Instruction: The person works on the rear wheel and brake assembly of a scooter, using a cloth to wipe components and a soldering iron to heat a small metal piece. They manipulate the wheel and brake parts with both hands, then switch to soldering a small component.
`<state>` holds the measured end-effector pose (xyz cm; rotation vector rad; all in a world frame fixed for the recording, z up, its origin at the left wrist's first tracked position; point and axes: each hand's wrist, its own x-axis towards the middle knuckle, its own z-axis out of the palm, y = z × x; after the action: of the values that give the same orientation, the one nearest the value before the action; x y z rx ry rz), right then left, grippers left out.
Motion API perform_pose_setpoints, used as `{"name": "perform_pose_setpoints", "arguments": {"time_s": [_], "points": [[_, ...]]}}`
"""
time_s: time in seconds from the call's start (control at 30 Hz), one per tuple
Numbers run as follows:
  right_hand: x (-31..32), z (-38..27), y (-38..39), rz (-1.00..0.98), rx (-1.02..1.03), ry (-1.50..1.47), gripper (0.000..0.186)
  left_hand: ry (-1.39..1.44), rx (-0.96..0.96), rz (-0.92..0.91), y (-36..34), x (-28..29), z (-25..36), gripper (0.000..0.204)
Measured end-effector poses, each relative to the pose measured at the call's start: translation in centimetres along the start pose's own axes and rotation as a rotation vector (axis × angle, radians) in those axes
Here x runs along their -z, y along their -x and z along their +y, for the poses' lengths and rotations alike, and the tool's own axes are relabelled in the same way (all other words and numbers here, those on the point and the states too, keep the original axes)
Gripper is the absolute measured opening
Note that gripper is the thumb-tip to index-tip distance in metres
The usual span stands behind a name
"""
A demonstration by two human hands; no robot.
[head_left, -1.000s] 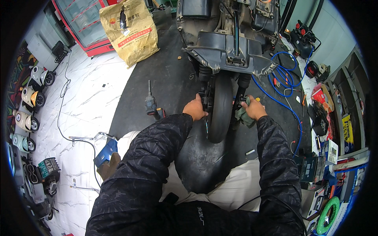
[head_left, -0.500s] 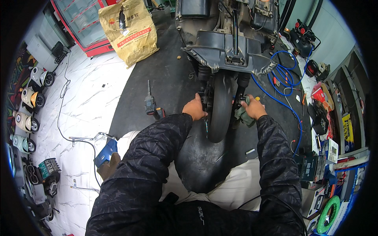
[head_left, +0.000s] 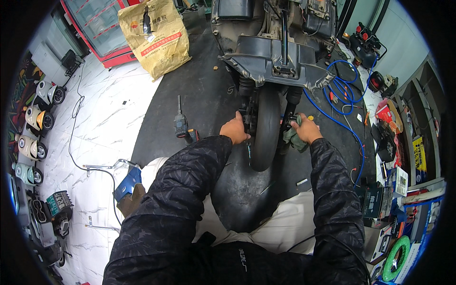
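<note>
Head view. Before me, the front wheel [head_left: 267, 135] of a scooter [head_left: 270, 52] stands over a black mat [head_left: 159, 111], between the person's hands. Left hand [head_left: 233, 129]: fingers partly curled at the wheel's left side; whether it grips anything, I cannot tell. Right hand [head_left: 308, 129]: partly closed on a grey-green cloth [head_left: 296, 139], beside the right fork leg [head_left: 293, 98]. A power tool [head_left: 181, 125] lies left.
</note>
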<state>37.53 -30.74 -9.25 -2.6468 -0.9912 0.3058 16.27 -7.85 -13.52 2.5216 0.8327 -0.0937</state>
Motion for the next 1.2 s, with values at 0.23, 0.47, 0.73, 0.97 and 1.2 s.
{"name": "perform_pose_setpoints", "arguments": {"time_s": [0.23, 0.47, 0.73, 0.97, 1.2], "points": [[0.17, -0.15, 0.13, -0.002, 0.01, 0.019, 0.061, 0.011, 0.004, -0.004, 0.11, 0.2, 0.13, 0.118], [0.15, -0.03, 0.09, -0.015, -0.001, 0.014, 0.063, 0.006, 0.006, -0.007, 0.16, 0.29, 0.18, 0.118], [0.13, 0.05, 0.09, -0.015, 0.011, 0.017, 0.062, -0.004, -0.009, 0.002, 0.16, 0.28, 0.13, 0.119], [-0.13, 0.27, -0.27, -0.052, -0.028, 0.019, 0.065, -0.01, -0.005, -0.003, 0.11, 0.22, 0.09, 0.119], [0.0, 0.13, 0.05, -0.002, 0.012, 0.016, 0.061, -0.014, 0.001, -0.014, 0.07, 0.17, 0.1, 0.119]]}}
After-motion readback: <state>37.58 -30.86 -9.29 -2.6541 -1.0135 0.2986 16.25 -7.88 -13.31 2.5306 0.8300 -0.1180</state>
